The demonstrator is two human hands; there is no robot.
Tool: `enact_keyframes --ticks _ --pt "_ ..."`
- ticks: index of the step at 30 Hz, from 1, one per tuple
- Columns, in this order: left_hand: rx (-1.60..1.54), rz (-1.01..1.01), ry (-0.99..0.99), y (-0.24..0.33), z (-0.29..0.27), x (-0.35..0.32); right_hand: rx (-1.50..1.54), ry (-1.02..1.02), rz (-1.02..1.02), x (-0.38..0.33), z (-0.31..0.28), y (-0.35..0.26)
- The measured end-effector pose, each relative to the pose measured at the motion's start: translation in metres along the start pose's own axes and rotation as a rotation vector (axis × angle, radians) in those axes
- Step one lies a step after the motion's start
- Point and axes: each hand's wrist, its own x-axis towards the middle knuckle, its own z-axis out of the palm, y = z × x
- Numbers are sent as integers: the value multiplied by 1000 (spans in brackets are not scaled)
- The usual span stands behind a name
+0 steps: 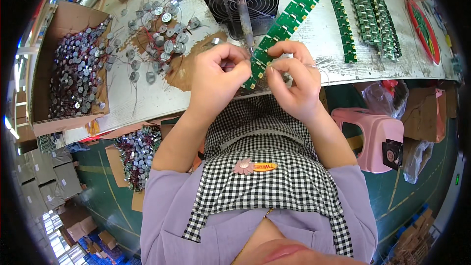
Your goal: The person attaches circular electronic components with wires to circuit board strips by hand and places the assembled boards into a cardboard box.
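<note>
A long green circuit board strip [293, 15] lies slantwise across the table edge, its near end between my hands. My left hand [216, 76] is closed in a pinch beside the strip's left edge; what its fingertips hold is hidden. A small round metal part [216, 42] shows just behind its knuckles. On the strip's right side my right hand [297, 81] pinches a thin wire [318, 66], which loops out past its fingers. Over the strip, between both hands, points the tip of a mounted soldering iron [245, 17].
A black fan [267, 1] stands behind the iron. Loose round metal parts with wires [167, 34] lie at left, beside a full cardboard box [43, 76]. More green board strips [365, 17] and a red oval tray [423, 32] are at right. A pink stool [370, 135] stands below.
</note>
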Motion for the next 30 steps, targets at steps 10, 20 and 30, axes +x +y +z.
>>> enact_keyframes --ticks 10,20,30 --pt "-22 -32 6 -2 1 -9 143 9 124 -11 -1 -6" --pt "28 67 63 -6 1 -1 66 9 84 -1 4 -5" --pt "130 73 72 -8 6 -10 3 36 53 -11 5 -9"
